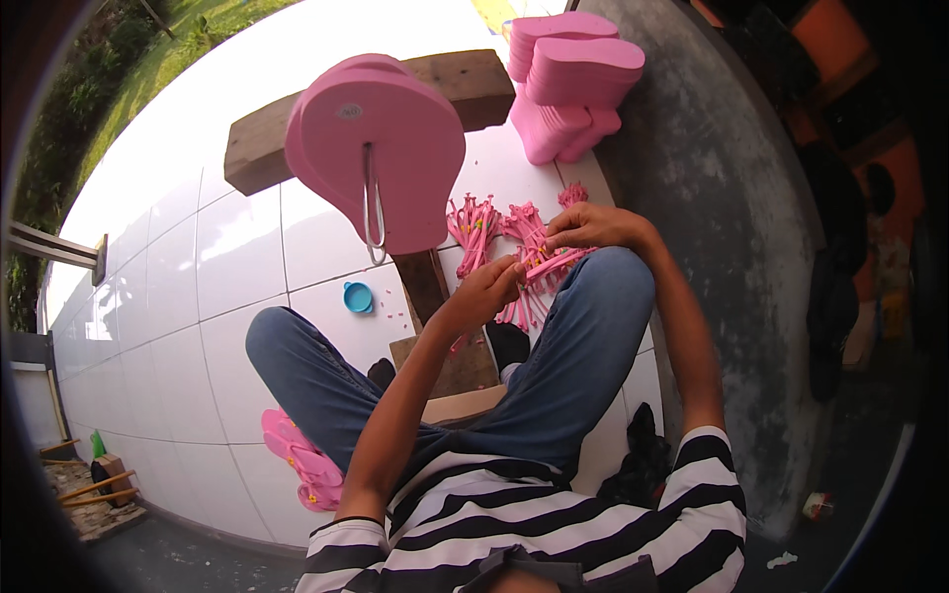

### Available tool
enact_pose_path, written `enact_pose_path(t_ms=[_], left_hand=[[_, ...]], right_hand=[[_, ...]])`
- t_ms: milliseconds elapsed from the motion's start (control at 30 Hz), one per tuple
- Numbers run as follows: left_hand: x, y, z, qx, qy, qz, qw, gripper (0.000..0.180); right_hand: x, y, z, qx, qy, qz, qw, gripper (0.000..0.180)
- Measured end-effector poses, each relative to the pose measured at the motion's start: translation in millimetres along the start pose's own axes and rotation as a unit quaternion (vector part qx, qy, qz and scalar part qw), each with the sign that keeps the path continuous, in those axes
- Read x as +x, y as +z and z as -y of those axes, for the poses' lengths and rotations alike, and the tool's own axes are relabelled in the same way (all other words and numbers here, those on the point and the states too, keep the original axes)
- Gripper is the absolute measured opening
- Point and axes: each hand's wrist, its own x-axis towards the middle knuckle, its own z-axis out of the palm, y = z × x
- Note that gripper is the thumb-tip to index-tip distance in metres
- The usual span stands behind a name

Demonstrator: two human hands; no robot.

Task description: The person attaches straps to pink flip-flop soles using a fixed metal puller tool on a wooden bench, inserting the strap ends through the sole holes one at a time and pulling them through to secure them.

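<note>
My left hand (486, 287) and my right hand (591, 226) both pinch a bunch of pink sandal straps (542, 265) resting on my right knee. More pink straps (474, 229) lie in a heap on the white tiles just beyond. A pink sandal sole (381, 148) sits on a wooden stand (435, 296) in front of me, with a metal wire loop (373, 212) hanging through it.
A stack of pink soles (571, 74) stands at the far right by the grey wall (712, 198). A wooden plank (262, 143) lies behind the sole. A small blue cup (358, 296) sits on the tiles. Finished pink sandals (301, 465) lie by my left leg.
</note>
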Motion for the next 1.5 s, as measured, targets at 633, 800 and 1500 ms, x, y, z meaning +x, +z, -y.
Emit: enact_pose_path(t_ms=[633,800,1500], left_hand=[[-188,-17,-82,0.103,0.001,-0.115,0.988,0.024],[-206,-36,-100,0.194,-0.047,0.016,0.98,0.025],[-251,-59,-105,0.033,0.177,-0.301,0.936,0.039]], right_hand=[[16,178,147,0.097,-0.15,-0.028,0.984,0.028],[12,158,148,-0.088,-0.258,0.072,0.96,0.028],[-1,206,141,-0.11,-0.216,-0.203,0.949,0.021]])
